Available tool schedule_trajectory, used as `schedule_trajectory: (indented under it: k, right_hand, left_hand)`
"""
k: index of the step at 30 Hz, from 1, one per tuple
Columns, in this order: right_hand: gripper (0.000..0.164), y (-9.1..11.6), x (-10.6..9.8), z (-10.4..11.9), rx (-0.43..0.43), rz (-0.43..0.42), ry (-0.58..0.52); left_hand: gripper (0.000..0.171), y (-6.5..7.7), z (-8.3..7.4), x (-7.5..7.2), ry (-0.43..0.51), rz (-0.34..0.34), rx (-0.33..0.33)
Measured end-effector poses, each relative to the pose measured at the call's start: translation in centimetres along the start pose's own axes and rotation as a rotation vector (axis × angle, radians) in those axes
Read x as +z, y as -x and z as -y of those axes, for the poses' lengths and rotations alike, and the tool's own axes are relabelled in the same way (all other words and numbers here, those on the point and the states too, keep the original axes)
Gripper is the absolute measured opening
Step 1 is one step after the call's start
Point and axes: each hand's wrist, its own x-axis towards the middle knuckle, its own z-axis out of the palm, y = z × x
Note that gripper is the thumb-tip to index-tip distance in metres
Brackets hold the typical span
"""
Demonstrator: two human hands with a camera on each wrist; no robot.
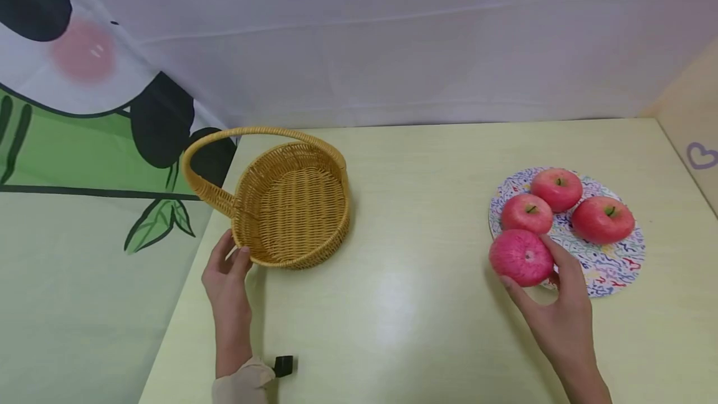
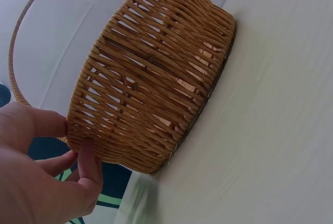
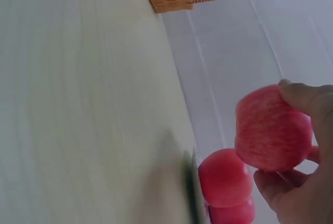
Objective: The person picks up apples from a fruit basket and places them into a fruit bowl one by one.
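My right hand grips a pinkish-red apple between thumb and fingers, above the near left edge of a patterned plate. In the right wrist view this apple is raised off the table. Three more red apples, a back one, a left one and a right one, lie on the plate. At the left stands a round wicker basket with a tall arched handle; nothing lies in it. My left hand pinches the basket's near left rim, thumb and fingers on the weave.
A pale table bears everything. Beside my left sleeve lies a small black object. White cloth hangs behind the table, a cartoon-printed cloth at the left, and a panel with a drawn heart stands at the right.
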Motion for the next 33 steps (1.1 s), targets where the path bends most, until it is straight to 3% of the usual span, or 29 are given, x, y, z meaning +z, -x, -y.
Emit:
schedule_trajectory:
  k: [5, 9, 20, 33]
  right_hand:
    - [0.093, -0.1, -0.7, -1.2, 0.103, -0.130, -0.022]
    - [0.093, -0.5, -1.6, -2.0, 0.177, -0.175, -0.002]
    - [0.090, -1.3, -2.5, -3.5, 0.300, -0.183, 0.056]
    - [0.090, -2.2, -2.1, -4.6, 0.309, -0.161, 0.082]
  left_hand:
    - [0.051, -0.2, 0.2, 0.2, 0.002, -0.002, 0.000]
    - [0.050, -0.1, 0.2, 0.1, -0.008, -0.012, -0.007]
    - [0.049, 0.1, 0.0, 0.0, -0.034, -0.020, -0.010]
    - [0.050, -0.1, 0.1, 0.1, -0.055, -0.018, -0.022]
